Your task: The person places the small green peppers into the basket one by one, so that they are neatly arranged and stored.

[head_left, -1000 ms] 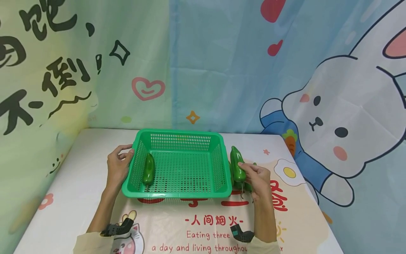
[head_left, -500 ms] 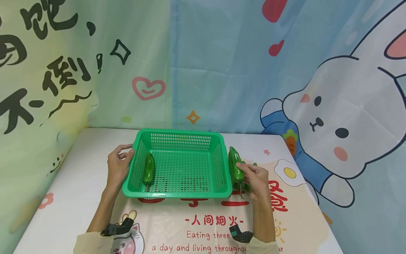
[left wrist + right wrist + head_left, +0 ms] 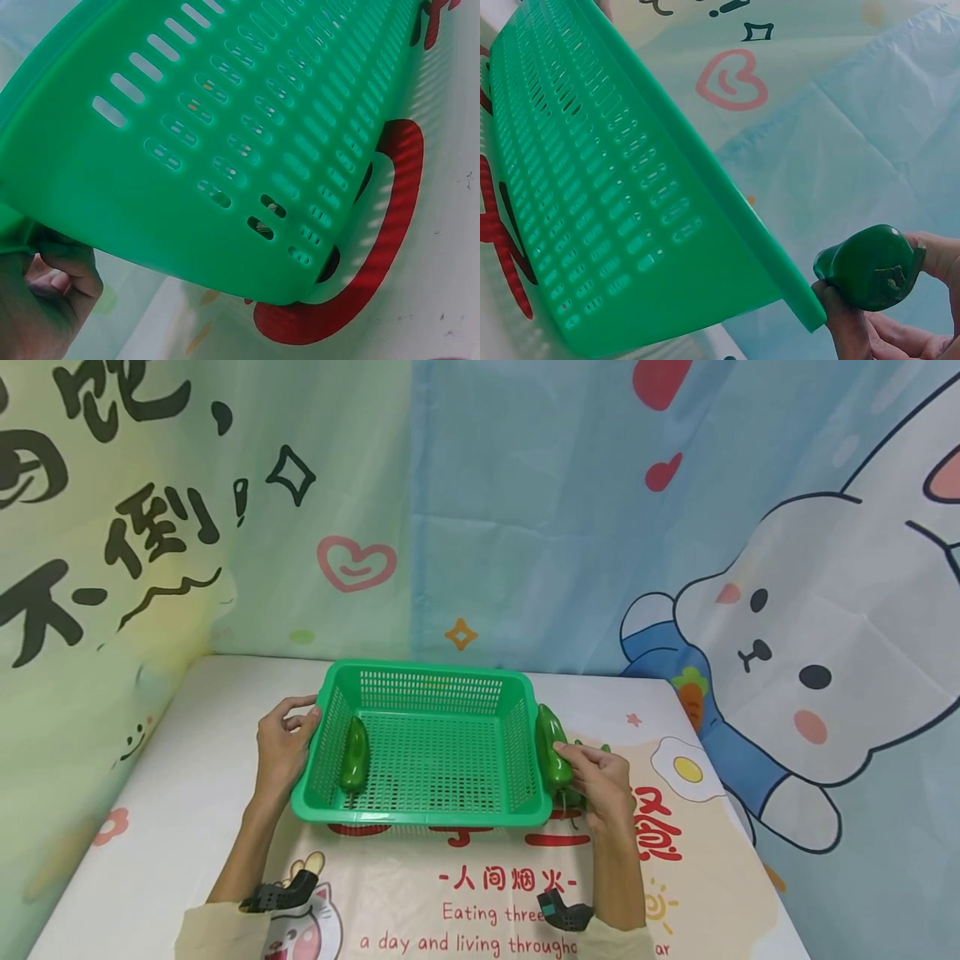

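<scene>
A green perforated plastic basket (image 3: 420, 819) stands in the middle of the table. My left hand (image 3: 285, 747) grips its left rim, thumb and fingers at the edge; the left wrist view shows curled fingers (image 3: 79, 279) under the rim. Inside, near the left wall, lies one green pepper (image 3: 356, 756). My right hand (image 3: 606, 781) pinches a second green pepper (image 3: 552, 747) just over the basket's right rim. The right wrist view shows this pepper (image 3: 874, 268) end-on between thumb and fingers, close to the rim.
More green peppers (image 3: 576, 797) lie on the table right of the basket, partly hidden by my right hand. The table (image 3: 450, 885) has a printed cover. A printed curtain (image 3: 525, 568) hangs behind its back edge.
My right hand has moved slightly left, bringing its pepper from beside the basket to the right rim. My left hand keeps its grip on the left rim. The head view has shifted slightly.
</scene>
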A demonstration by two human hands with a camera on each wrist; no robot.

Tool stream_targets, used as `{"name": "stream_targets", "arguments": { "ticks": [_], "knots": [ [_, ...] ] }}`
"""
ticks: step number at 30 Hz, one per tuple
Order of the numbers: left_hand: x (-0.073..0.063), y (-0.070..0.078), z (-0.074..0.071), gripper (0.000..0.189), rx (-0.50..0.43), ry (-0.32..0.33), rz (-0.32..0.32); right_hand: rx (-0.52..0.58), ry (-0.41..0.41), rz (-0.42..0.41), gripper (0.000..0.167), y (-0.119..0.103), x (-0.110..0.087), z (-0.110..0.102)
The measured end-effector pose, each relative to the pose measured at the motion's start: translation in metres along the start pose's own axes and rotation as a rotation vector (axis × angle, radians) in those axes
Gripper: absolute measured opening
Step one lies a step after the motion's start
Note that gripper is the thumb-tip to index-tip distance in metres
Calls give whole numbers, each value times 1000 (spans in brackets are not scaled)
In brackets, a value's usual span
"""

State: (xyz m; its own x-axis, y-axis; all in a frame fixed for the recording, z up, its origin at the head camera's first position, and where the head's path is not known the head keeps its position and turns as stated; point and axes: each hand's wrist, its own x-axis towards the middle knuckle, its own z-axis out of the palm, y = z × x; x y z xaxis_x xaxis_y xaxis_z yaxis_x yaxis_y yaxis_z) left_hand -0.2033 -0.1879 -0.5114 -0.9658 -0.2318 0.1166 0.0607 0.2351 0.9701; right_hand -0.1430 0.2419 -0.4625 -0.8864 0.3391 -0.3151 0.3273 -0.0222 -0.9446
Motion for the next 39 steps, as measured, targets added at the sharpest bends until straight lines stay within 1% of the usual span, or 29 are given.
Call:
{"name": "stream_targets", "arguments": {
  "ticks": [5, 10, 17, 25, 34, 39],
  "knots": [
    [1, 0, 1, 36, 1, -3, -3, -4, 4, 8, 54, 0, 0, 1],
    [0, -1, -1, 37, 5, -7, -1, 29, -16, -18, 50, -3, 0, 6],
    [1, -1, -2, 34, 3, 10, 8, 70, -44, -63, 43, -8, -2, 26],
    [2, -1, 1, 33, 15, 13, -1, 89, -85, -77, 36, -10, -6, 51],
    [2, -2, 1, 32, 25, 14, 3, 61, -141, -102, 35, -12, -9, 71],
    [3, 0, 1, 32, 18, 10, 5, 51, -148, -102, 35, -11, -10, 81]
  ]
}}
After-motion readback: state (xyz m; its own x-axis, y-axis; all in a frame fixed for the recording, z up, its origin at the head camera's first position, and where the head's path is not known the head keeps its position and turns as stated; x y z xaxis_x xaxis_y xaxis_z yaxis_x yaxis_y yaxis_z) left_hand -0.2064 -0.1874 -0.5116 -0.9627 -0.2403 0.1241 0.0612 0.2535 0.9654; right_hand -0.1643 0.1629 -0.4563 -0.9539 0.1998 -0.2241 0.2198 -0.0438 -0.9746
